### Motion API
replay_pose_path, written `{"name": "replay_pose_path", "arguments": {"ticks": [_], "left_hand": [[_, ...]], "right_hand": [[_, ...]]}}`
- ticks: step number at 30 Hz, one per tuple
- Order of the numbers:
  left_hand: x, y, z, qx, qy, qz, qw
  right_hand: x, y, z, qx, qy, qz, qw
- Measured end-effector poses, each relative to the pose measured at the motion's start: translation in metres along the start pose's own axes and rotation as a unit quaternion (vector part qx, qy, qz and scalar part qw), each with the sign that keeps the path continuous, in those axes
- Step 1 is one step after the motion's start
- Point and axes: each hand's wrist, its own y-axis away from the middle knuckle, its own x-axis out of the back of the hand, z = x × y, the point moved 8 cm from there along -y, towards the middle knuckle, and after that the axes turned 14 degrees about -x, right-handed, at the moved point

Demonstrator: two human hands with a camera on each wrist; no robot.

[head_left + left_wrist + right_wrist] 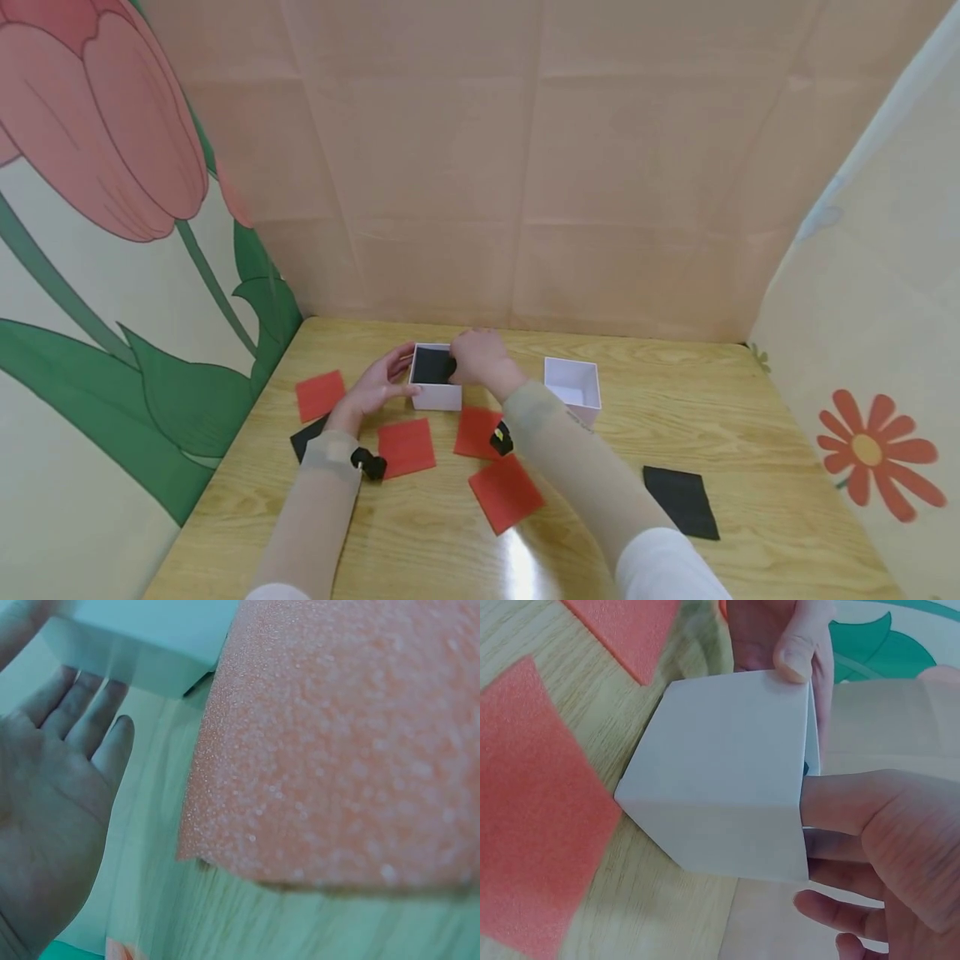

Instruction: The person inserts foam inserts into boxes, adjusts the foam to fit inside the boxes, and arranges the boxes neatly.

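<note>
White box (435, 393) rim: left hand (372, 387) steadies, right hand (480, 357) inside.

Light wood-grain table (750, 433). On it: two white open boxes, one far centre with black sheet inside (435, 379), one just right of it (573, 389). Four red foam squares: far left (320, 395), centre-left (406, 447), centre (477, 432), near centre (506, 493). Black squares: near right (681, 501), left (307, 437), partly hidden by a forearm.
</note>
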Motion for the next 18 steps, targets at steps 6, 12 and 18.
{"name": "replay_pose_path", "arguments": {"ticks": [6, 12, 18], "left_hand": [[0.0, -0.002, 0.0, -0.002, 0.003, 0.001, 1.0], [-0.001, -0.002, 0.001, -0.002, 0.004, -0.003, 1.0], [0.0, -0.002, 0.001, -0.009, 0.005, -0.007, 0.9999]], "right_hand": [[0.002, 0.001, 0.001, 0.005, 0.003, 0.007, 1.0], [-0.001, 0.002, 0.003, 0.028, -0.03, 0.01, 0.999], [0.0, 0.006, 0.016, 0.052, -0.15, 0.022, 0.987]]}}
